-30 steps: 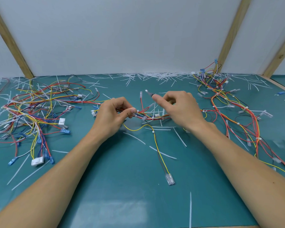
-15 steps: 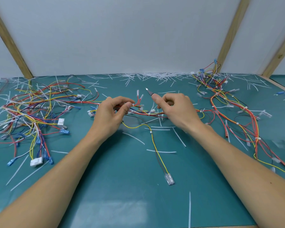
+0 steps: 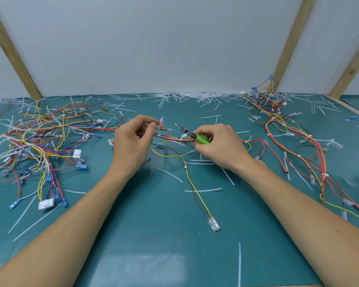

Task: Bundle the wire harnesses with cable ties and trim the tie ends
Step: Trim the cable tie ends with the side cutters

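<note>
Moved: the right hand (image 3: 220,148) has turned since half a second back, baring the green handle of the cutters (image 3: 195,136).
Grip: right fingers curl round the cutters, tips pointing up-left; the left hand (image 3: 133,141) pinches the harness (image 3: 172,138) — held just above the mat (image 3: 153,235).
Done: ties already cinched along this harness; bundled ones lie in the right pile (image 3: 294,137); clipped tie ends (image 3: 203,190) litter the mat.
Left: the loose tangle (image 3: 42,137) at left — a large share, I judge.
Containers: none visible.
</note>
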